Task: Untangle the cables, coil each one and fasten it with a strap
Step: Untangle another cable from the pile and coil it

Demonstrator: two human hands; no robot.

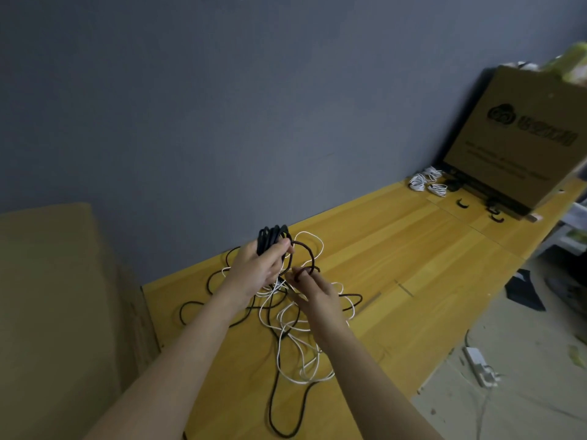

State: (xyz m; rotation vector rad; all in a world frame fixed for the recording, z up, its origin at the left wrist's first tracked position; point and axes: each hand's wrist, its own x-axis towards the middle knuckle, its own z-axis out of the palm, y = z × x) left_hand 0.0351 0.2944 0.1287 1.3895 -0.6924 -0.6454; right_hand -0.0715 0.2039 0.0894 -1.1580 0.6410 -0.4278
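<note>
Head view: the tangle [286,319] of one dark cable and one white cable lies on the yellow wooden table [413,249], and serves as the landmark here. Above its far end the left hand [260,265] has its fingers curled round a dark coil [273,238] of several loops, held upright off the table. Just right of that, the right hand [313,289] pinches a loop of the dark cable [306,254] that runs from the coil; its fingers are curled on the strand. The white cable [305,354] sprawls in loose loops below the hands, toward the near table edge.

Left of the tangle a plain cardboard box [57,312] stands close against the table end. Behind the tangle the grey wall [222,106] runs along the table's far edge. Right of it the tabletop lies bare for a long stretch. Well beyond that stretch lie three coiled white cables [427,182], some dark straps [462,203] and a tilted printed box [521,141]; its dark logo and lettering are too blurred to read. Off the table's right edge, on the floor, lies a white power strip [479,366].
</note>
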